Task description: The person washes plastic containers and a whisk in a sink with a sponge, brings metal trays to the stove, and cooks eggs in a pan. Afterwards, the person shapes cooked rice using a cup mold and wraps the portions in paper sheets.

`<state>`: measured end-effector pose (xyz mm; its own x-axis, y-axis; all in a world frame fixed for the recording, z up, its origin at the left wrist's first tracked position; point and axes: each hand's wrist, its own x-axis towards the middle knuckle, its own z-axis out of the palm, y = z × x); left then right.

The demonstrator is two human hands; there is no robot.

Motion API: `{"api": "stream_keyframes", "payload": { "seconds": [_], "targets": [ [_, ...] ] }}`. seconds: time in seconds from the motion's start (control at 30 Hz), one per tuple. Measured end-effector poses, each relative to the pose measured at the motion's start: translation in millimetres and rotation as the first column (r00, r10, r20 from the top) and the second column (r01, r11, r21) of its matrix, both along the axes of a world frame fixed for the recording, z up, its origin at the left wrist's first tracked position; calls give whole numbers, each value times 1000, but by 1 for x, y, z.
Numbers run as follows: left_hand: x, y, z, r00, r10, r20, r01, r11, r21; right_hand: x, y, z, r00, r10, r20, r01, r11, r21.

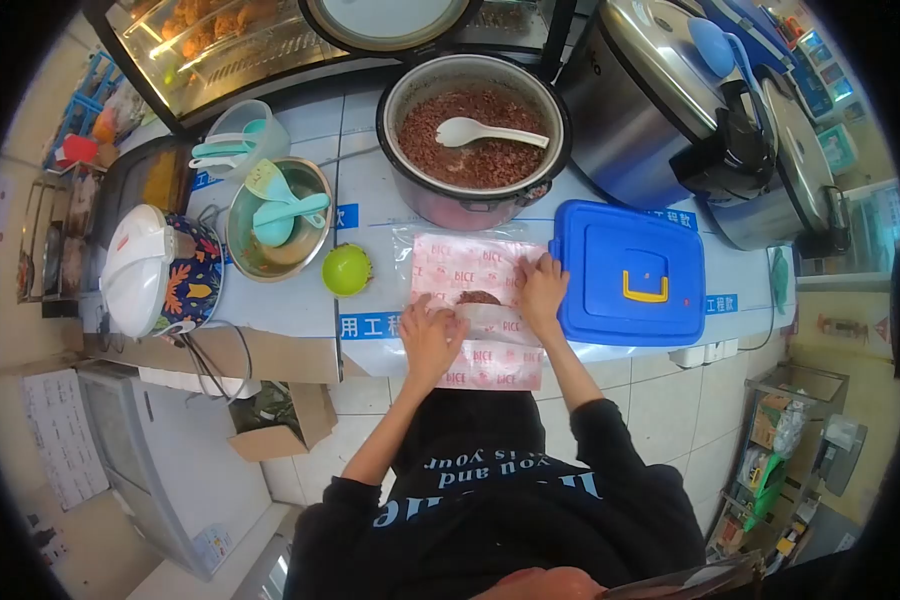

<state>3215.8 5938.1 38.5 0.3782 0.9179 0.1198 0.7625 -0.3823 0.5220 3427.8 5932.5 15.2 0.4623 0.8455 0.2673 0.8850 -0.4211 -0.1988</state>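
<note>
A pink and white wrapping paper point(470, 253) printed with "RICE" lies at the table's front edge, its lower end hanging toward my body. A small mound of dark reddish rice point(480, 298) shows in the middle, with a fold of the paper over its near side. My left hand point(431, 338) is closed on the left end of that fold, fingers curled. At the right end, my right hand point(543, 292) grips the paper's side, close to a blue lidded box point(595, 270). Clear plastic shows under the paper's edges.
Behind the paper stands a cooker pot point(397, 185) of dark rice with a white rice paddle point(490, 132). To the left are a green bowl point(347, 271), a steel bowl point(327, 235) with turquoise utensils, and a patterned pot point(192, 265). Large steel cookers point(625, 120) stand at the right.
</note>
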Motion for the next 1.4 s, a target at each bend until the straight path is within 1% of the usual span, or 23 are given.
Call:
{"api": "stream_keyframes", "payload": {
  "seconds": [0.07,0.2,0.23,0.27,0.3,0.37,0.43,0.57,0.63,0.67,0.7,0.73,0.83,0.97,1.03,1.07,1.13,1.17,1.23,1.27,1.33,1.37,1.4],
  "targets": [
    [3,4,-11,998,2,56,1,999,-53,5,-2,2,986,168,4,-166,979,-118],
    [11,-4,-16,995,66,79,-54,988,-148,11,9,22,977,176,-120,-190,975,-114],
    [16,-7,-16,994,75,79,-61,984,-169,20,13,18,856,212,-472,-278,957,-76],
    [21,-8,-15,991,128,47,-119,981,-152,24,11,14,615,213,-759,-337,941,-9],
    [23,-8,-16,985,174,16,-171,978,-121,17,0,20,613,206,-762,-336,942,-16],
    [28,-8,-25,979,202,12,-199,972,-124,-2,-29,38,461,360,-811,-357,912,202],
    [32,-10,-32,954,286,-91,-291,955,-51,-3,-58,34,614,683,-394,-670,716,197],
    [33,4,-22,886,455,-94,-464,875,-136,-6,-80,32,699,613,-368,-603,782,157],
    [9,22,-4,897,106,429,-276,893,356,-6,-86,30,696,657,-289,-619,754,222],
    [-8,27,-13,903,98,418,-259,901,349,-1,-91,19,724,628,-286,-612,776,153],
    [-25,33,-27,963,-166,210,116,966,231,-1,-95,9,728,618,-296,-603,783,150],
    [-36,35,-38,891,-452,46,451,892,40,1,-97,0,729,593,-341,-582,800,146],
    [-46,40,-49,816,-524,243,527,848,57,5,-93,3,715,607,-348,-605,786,127],
    [-50,30,-23,808,-532,252,544,839,27,11,-92,9,717,604,-348,-623,779,70],
    [-48,30,-28,818,-575,2,569,809,145,15,-86,2,702,605,-375,-650,760,9],
    [-47,32,-27,813,-582,-3,576,804,144,15,-82,5,706,601,-376,-644,765,14],
    [-40,40,-24,850,-514,-113,526,829,192,12,-70,19,779,295,-553,-503,821,-271],
    [-32,44,-21,850,-514,-115,527,828,191,8,-59,22,779,294,-554,-503,821,-271],
    [-12,49,-15,886,-348,-307,330,937,-110,-7,-34,25,850,115,-514,-290,916,-276],
    [-1,53,-5,880,-358,-312,337,934,-120,-9,-23,28,847,103,-522,-285,917,-280],
    [26,69,14,900,-295,-320,337,938,84,-2,-1,34,841,540,-18,-539,841,44],
    [33,78,8,898,-301,-321,342,937,78,3,2,23,844,536,-23,-535,844,40],
    [38,86,-1,843,-424,-332,440,897,-30,5,3,10,821,492,-289,-543,829,-133]
  ]
}}
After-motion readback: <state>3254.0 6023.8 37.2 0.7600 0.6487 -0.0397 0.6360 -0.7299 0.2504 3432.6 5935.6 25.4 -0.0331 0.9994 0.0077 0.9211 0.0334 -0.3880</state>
